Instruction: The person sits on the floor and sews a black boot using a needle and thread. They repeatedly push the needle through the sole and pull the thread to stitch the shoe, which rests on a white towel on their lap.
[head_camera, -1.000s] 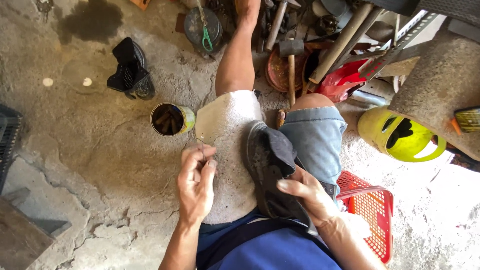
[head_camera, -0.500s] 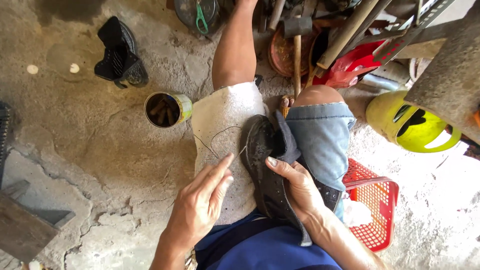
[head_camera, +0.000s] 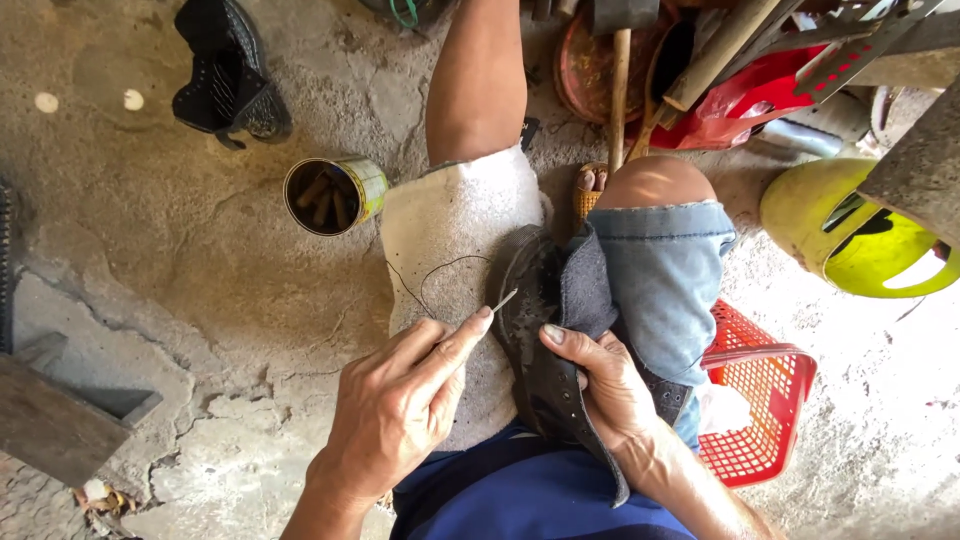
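Dark, worn leather marks the shoe (head_camera: 545, 330) lying sole-outward between the person's knees, against a pale cloth (head_camera: 450, 240) over the left thigh. Left hand (head_camera: 400, 410) pinches a thin needle (head_camera: 503, 299) with black thread (head_camera: 435, 275), its tip at the sole's edge. Right hand (head_camera: 600, 385) is closed around the shoe's upper; a rusty tin can (head_camera: 330, 195) stands on the concrete floor (head_camera: 180, 300) nearby.

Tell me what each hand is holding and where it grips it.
The left hand pinches a thin metal needle by its rear end, between thumb and forefinger. The right hand clasps the dark shoe around its upper, near the opening.
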